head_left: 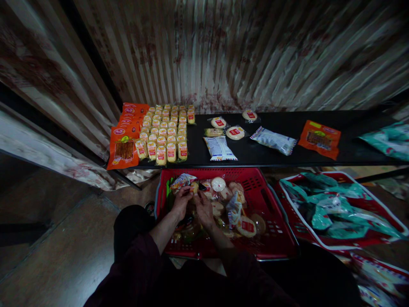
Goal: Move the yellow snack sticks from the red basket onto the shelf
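Note:
Both my hands are down inside a red plastic basket (275, 238) full of wrapped snacks. My left hand (180, 201) and my right hand (203, 207) meet over a small yellow snack packet (194, 187), fingers pinched on it from either side. Around them lie round wrapped cakes (218, 183) and other packets (246, 226). On the black shelf (262, 155) beyond the basket, many small yellow packets (166, 134) stand in neat rows at the left.
Orange packets (124, 149) are stacked at the shelf's left end, another (319, 138) lies toward the right. White bags (219, 148) and round cakes (235, 132) sit mid-shelf. A second red basket (345, 245) with green bags stands at the right. A corrugated wall rises behind.

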A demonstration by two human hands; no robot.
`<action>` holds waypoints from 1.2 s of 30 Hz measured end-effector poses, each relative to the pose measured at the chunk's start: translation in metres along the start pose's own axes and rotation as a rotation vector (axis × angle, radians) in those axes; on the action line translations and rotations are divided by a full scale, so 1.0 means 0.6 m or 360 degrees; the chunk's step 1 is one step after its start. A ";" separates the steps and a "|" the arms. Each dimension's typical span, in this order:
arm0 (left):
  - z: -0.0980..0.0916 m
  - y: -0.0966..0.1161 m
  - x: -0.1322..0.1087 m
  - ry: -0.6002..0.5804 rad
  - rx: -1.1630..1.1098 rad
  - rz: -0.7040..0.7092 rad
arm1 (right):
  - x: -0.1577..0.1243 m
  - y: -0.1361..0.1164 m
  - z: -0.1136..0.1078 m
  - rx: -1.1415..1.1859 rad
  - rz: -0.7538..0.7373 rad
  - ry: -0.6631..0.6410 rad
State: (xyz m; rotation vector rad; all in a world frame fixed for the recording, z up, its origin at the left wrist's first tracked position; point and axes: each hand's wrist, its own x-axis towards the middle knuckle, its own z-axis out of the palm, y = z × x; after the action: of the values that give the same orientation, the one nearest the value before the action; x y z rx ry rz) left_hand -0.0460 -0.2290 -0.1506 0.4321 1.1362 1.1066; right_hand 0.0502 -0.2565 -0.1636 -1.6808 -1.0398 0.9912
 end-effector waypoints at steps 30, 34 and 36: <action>0.021 0.021 -0.045 0.0033 0.0713 0.0624 | -0.007 -0.046 -0.020 -0.0028 -0.0276 0.0190; 0.036 0.049 -0.054 0.0036 0.0824 0.0805 | -0.004 -0.084 -0.023 -0.0061 -0.0375 0.0224; 0.046 0.066 -0.057 0.0032 0.0850 0.0879 | 0.002 -0.101 -0.025 -0.0078 -0.0417 0.0221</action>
State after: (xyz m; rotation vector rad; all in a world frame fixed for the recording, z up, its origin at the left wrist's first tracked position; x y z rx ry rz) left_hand -0.0406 -0.2347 -0.0916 1.2091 1.3702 1.2661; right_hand 0.0514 -0.2446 -0.1022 -1.5795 -1.1639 0.6754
